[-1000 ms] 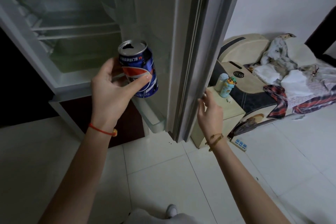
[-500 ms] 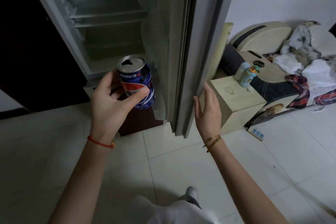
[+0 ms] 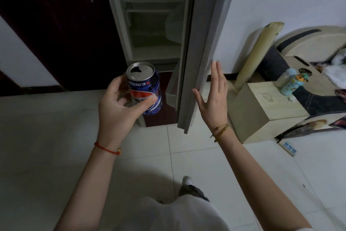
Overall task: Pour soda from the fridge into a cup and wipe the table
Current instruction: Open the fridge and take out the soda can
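I have the opened soda can (image 3: 145,90) upright in my left hand (image 3: 117,108), fingers wrapped round it near the fridge (image 3: 149,24), while my right hand (image 3: 212,99), spread flat, meets the fridge door (image 3: 202,43) edge, so I judge shutting it comes next.

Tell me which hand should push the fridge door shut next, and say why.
Right. The right hand is open and flat beside the fridge door edge, probably ready to push. The left hand is wrapped around the opened soda can.
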Demonstrator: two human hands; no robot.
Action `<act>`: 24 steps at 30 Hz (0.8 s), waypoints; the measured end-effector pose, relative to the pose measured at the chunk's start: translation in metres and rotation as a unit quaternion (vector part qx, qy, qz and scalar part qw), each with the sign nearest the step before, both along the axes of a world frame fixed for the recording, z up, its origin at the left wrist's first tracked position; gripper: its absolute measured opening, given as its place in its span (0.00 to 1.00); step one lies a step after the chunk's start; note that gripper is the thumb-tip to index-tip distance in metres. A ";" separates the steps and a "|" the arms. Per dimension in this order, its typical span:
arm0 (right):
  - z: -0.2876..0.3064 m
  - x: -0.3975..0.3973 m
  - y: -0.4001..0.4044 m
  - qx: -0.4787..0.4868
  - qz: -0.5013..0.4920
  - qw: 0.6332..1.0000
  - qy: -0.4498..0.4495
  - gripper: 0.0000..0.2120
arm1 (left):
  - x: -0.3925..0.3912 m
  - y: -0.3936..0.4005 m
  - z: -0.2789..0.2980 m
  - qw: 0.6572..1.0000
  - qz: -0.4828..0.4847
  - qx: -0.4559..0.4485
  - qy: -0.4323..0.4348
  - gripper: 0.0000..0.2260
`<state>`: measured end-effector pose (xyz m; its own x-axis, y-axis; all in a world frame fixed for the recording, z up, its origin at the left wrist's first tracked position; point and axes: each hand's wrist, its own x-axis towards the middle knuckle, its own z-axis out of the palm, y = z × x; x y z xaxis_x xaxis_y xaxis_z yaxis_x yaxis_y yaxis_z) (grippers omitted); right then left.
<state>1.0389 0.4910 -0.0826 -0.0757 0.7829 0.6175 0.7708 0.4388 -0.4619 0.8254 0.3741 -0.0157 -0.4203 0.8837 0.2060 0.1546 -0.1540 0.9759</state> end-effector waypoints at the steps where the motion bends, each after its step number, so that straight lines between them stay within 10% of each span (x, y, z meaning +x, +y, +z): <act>1: 0.000 -0.009 0.003 0.000 0.011 1.000 -0.004 0.37 | -0.006 -0.002 -0.002 1.000 0.008 -0.001 0.000 0.31; 24: 0.001 -0.181 0.118 0.041 0.185 0.981 0.044 0.25 | -0.126 0.078 -0.009 0.988 0.154 0.005 0.003 0.30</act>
